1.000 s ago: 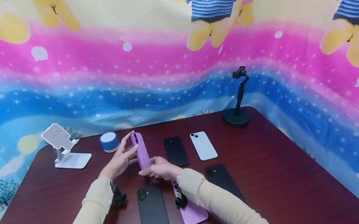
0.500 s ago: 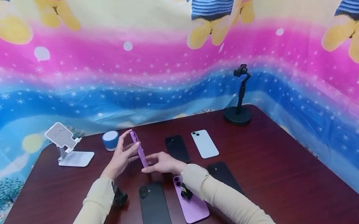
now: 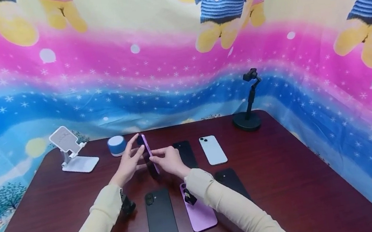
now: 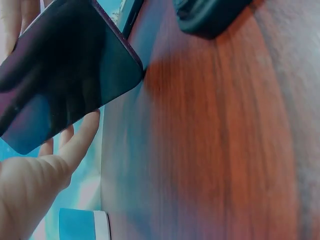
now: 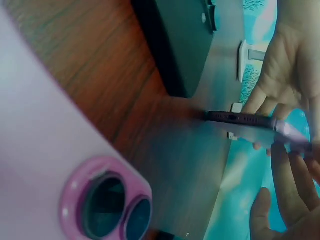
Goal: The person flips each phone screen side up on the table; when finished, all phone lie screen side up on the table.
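Observation:
Between both hands a purple smartphone (image 3: pixel 150 155) stands on edge above the table, its dark glossy screen turned to the left. My left hand (image 3: pixel 127 165) holds it near its upper end, thumb and fingers spread along the edges. From the right, my right hand (image 3: pixel 170 160) pinches the opposite long edge. In the left wrist view the screen (image 4: pixel 75 65) mirrors dark finger shapes. The right wrist view catches the phone's bottom edge (image 5: pixel 240 118) with its port and speaker holes. Just below the hands lie a black phone (image 3: pixel 162 220) and another purple phone (image 3: pixel 202 213), backs up.
A second black phone (image 3: pixel 185 154), a white phone (image 3: pixel 213 150) and a dark phone (image 3: pixel 232 183) partly under the right sleeve lie rightward. Along the back stand a white folding phone stand (image 3: pixel 79 164), a blue-and-white cylinder (image 3: pixel 116 146) and a black stand (image 3: pixel 247 120).
The held phone has turned from showing its purple back, through edge-on, to showing its dark screen. My right hand has shifted up from its lower end to its side.

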A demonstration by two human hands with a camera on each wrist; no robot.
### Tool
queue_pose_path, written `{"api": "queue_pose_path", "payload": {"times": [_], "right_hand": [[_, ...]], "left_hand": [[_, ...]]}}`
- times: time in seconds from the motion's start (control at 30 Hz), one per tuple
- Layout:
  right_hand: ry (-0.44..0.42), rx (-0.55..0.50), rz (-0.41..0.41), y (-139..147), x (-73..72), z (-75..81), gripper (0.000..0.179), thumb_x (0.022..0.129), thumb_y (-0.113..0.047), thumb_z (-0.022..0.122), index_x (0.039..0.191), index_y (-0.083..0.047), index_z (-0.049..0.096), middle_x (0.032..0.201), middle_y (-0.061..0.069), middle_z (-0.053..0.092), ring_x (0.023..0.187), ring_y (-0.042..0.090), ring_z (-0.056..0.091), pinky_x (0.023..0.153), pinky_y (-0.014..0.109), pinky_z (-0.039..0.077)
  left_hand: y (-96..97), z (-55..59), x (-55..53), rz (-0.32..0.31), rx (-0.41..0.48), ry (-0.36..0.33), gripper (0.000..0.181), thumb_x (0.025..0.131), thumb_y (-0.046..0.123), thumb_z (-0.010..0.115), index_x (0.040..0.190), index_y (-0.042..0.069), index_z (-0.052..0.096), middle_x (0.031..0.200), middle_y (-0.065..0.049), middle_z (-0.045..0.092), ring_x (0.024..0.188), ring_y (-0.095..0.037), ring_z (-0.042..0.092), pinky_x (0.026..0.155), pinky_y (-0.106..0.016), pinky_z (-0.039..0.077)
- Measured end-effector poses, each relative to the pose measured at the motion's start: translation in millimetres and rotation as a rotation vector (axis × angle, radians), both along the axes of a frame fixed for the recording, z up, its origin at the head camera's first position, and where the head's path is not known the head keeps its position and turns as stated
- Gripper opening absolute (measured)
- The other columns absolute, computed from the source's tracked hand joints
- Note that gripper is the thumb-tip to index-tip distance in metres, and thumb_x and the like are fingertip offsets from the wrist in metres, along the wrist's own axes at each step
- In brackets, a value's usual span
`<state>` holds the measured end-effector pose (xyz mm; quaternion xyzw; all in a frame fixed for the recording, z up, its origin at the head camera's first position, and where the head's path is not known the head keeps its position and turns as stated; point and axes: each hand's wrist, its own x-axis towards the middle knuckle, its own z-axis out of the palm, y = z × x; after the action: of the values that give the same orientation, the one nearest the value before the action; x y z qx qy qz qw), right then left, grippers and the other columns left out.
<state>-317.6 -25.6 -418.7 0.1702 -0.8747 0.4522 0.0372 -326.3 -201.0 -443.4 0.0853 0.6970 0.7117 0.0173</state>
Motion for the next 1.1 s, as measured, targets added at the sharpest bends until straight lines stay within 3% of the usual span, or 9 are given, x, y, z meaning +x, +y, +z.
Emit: {"api": "queue_pose_path", "payload": {"times": [0.17,0.27,0.37,0.47,0.6,0.7,0.93,1.1], "right_hand": [[0.047,0.055,-0.068,1,-3.0,-1.5,0.026,0.091,-0.021,0.066,0.116,-0.014,0.071,0.115,0.007,0.07,0.11,0.02,0.063,0.091,0.032,0.051],[0.026,0.049,-0.1,2,-6.5,-4.3,0.027,0.092,-0.02,0.064,0.117,-0.012,0.07,0.118,0.009,0.069,0.11,0.021,0.063,0.09,0.03,0.051],[-0.046,0.0,-0.117,3,-9.6,-9.2,0.027,0.093,-0.019,0.063,0.118,-0.012,0.07,0.119,0.008,0.068,0.088,0.017,0.066,0.072,0.025,0.052],[-0.134,-0.073,-0.119,4,-10.4,-14.1,0.028,0.094,-0.018,0.062,0.121,-0.012,0.069,0.12,0.009,0.068,0.062,0.014,0.063,0.056,0.021,0.051],[-0.207,-0.126,-0.113,2,-9.9,-18.6,0.029,0.094,-0.017,0.062,0.122,-0.014,0.068,0.122,0.01,0.067,0.05,0.015,0.062,0.053,0.022,0.053],[-0.215,-0.108,-0.118,2,-11.3,-20.6,0.027,0.094,-0.017,0.062,0.12,-0.014,0.069,0.12,0.009,0.067,0.051,0.014,0.062,0.053,0.022,0.054],[-0.259,-0.066,-0.146,4,-12.8,-20.6,0.024,0.093,-0.016,0.063,0.115,-0.013,0.072,0.108,0.008,0.072,0.065,0.008,0.063,0.054,0.023,0.053],[-0.282,-0.061,-0.131,3,-12.8,-21.8,0.025,0.094,-0.011,0.059,0.117,-0.012,0.07,0.105,0.009,0.072,0.082,0.016,0.069,0.059,0.023,0.053]], "left_hand": [[-9.0,-0.4,3.7,0.034,-0.046,0.024,0.063,0.102,0.035,0.041,0.155,0.026,0.009,0.147,-0.033,0.027,0.125,-0.05,0.044,0.091,-0.057,0.048],[-13.3,0.2,6.8,0.059,-0.057,0.014,0.062,0.103,0.029,0.041,0.156,0.021,0.01,0.149,-0.033,0.025,0.128,-0.049,0.043,0.09,-0.049,0.052],[-15.3,-0.6,8.9,0.091,-0.049,-0.032,0.058,0.103,0.018,0.041,0.154,0.008,0.016,0.147,-0.033,0.03,0.121,-0.037,0.053,0.089,-0.04,0.054],[-15.5,-2.7,9.9,0.135,-0.046,-0.078,0.051,0.102,0.01,0.044,0.148,-0.004,0.027,0.142,-0.034,0.039,0.102,-0.014,0.063,0.089,-0.037,0.053],[-15.5,-6.2,11.8,0.209,-0.057,-0.102,0.046,0.097,0.004,0.051,0.14,-0.01,0.04,0.135,-0.035,0.047,0.083,0.001,0.063,0.087,-0.036,0.053],[-14.0,-9.0,11.7,0.248,-0.057,-0.118,0.044,0.096,0.002,0.054,0.137,-0.009,0.044,0.132,-0.033,0.051,0.081,0.0,0.064,0.086,-0.036,0.053],[-10.0,-8.4,9.7,0.261,-0.107,-0.142,0.043,0.096,0.002,0.054,0.136,-0.008,0.046,0.132,-0.032,0.052,0.091,-0.008,0.066,0.083,-0.033,0.055],[-9.4,-8.0,8.7,0.275,-0.162,-0.148,0.042,0.096,0.003,0.054,0.135,-0.008,0.047,0.131,-0.032,0.053,0.096,-0.013,0.066,0.082,-0.031,0.056]]}}
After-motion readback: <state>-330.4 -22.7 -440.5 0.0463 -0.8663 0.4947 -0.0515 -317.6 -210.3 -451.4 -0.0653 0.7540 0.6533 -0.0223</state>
